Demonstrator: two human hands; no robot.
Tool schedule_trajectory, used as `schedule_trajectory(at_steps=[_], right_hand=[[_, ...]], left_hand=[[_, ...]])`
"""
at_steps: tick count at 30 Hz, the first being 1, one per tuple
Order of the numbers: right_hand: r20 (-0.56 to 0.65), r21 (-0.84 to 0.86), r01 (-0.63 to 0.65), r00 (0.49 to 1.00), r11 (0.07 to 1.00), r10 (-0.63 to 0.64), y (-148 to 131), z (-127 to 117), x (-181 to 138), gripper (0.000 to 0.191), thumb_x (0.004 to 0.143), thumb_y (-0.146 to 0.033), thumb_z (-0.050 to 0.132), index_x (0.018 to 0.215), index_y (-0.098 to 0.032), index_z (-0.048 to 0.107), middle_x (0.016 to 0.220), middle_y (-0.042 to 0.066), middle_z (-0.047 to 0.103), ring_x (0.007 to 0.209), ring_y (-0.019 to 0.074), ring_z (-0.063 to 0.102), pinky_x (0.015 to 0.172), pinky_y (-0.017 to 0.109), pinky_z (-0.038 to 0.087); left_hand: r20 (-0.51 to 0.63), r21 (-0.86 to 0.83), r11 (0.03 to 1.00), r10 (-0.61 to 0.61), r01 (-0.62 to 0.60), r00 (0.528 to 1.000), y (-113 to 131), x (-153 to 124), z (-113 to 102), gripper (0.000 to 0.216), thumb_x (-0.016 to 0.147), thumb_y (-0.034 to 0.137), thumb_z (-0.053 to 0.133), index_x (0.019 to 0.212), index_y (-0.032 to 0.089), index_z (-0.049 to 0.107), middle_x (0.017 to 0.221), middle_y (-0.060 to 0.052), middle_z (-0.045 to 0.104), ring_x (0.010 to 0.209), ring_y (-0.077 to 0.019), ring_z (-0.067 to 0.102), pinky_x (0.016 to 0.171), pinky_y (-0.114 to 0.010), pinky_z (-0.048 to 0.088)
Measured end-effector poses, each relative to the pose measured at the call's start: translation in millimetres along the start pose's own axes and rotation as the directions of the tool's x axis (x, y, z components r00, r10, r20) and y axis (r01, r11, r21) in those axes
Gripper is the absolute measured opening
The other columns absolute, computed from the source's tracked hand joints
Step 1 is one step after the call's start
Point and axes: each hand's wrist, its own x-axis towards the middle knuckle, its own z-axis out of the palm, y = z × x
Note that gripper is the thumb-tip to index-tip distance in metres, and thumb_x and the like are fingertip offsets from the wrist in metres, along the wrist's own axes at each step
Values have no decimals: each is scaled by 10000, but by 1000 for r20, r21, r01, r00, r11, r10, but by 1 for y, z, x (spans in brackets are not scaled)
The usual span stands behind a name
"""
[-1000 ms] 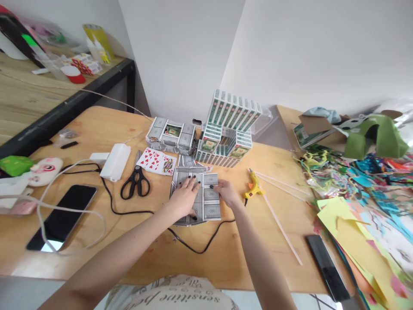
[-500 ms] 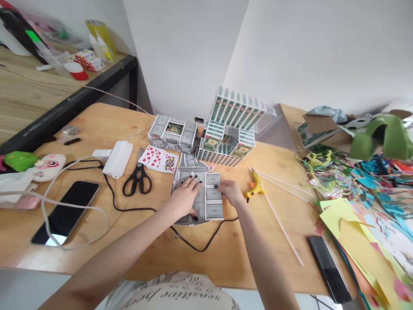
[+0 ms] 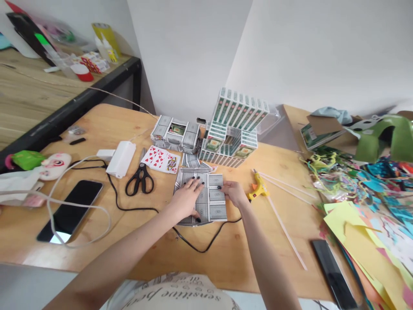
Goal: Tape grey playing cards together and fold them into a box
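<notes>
A panel of grey-backed playing cards (image 3: 203, 206) lies on the table in front of me, with raised edges at its left and far side. My left hand (image 3: 187, 199) rests on it, fingers spread. At its right edge my right hand (image 3: 232, 192) pinches the strip of cards (image 3: 217, 196) between thumb and fingers. A yellow glue gun (image 3: 258, 187) lies just right of that hand. Beyond the panel stand a block built of grey cards (image 3: 176, 131) and a structure of green card boxes (image 3: 240, 110). Several face-up heart cards (image 3: 161, 158) lie left of them.
Black scissors (image 3: 140, 178), a white power adapter (image 3: 121, 159) and a phone (image 3: 72, 209) lie to the left among cables. Glue sticks (image 3: 287, 232), a dark slim object (image 3: 334, 273), yellow paper (image 3: 364, 245) and heaped coloured scraps are on the right.
The whole view has shifted slightly, so everything sits a little further right. Both hands keep their places on the card panel.
</notes>
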Motion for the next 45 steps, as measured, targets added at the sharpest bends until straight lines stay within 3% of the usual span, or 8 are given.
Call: schedule_trajectory(at_steps=[3,6,8,11,14,19,35,45], right_hand=[[-24,-55,5,1000,998,-7,1,-1,0,360,525,-314,723,836,-155,636,709,49,686,642,207,643,594,326,527],[-187,-288,72,974,955,-130,3,1,-4,456,577,-346,667,982,-152,587,795,61,672,670,207,631,603,332,507],[-290,-548,104,907,830,-305,7,8,-9,567,592,-340,638,1112,-147,521,910,86,648,768,224,619,682,357,494],[-292,-818,62,811,571,-507,13,29,-19,743,578,-327,631,1257,-117,414,1110,155,561,1030,313,512,851,448,412],[-333,-882,-67,790,467,-515,16,54,-27,769,606,-327,606,1309,-126,368,1227,198,465,1098,385,416,839,512,371],[-332,-890,-75,782,449,-528,13,69,-28,731,618,-296,589,1303,-146,380,1232,184,435,1103,374,376,841,486,352],[-263,-888,42,771,458,-581,15,54,-26,687,617,-269,569,1275,-133,421,1224,141,501,1082,321,414,884,429,350],[-322,-884,-22,752,467,-575,9,61,-12,647,692,-332,557,1294,-152,403,1228,155,491,1126,335,382,900,477,302]], left_hand=[[1,14,1000,-8,8,1000,2,0,-1,1069,457,479,798,1358,151,325,1473,-154,235,1350,-302,213,1078,-398,260],[14,35,999,-26,25,1000,6,1,-2,1068,450,450,812,1356,158,328,1469,-165,238,1344,-324,218,1062,-431,278],[35,48,998,-41,39,999,10,3,-4,1080,441,414,826,1360,160,320,1468,-180,232,1340,-342,216,1045,-463,291],[78,69,995,-73,68,994,17,5,-5,1098,440,359,837,1371,136,299,1470,-216,192,1344,-370,180,1022,-511,298],[91,71,992,-110,104,990,24,7,-2,1068,495,380,809,1378,92,282,1472,-243,146,1346,-404,130,1005,-570,282],[78,80,988,-141,135,987,28,9,6,1031,550,410,767,1386,74,266,1475,-251,112,1345,-423,98,997,-613,256],[91,75,990,-126,119,988,25,6,8,991,598,403,741,1397,75,253,1480,-239,108,1350,-403,112,1013,-580,259],[54,65,984,-168,165,984,34,6,18,1037,606,509,694,1411,70,208,1480,-250,72,1351,-426,13,1029,-627,128]])
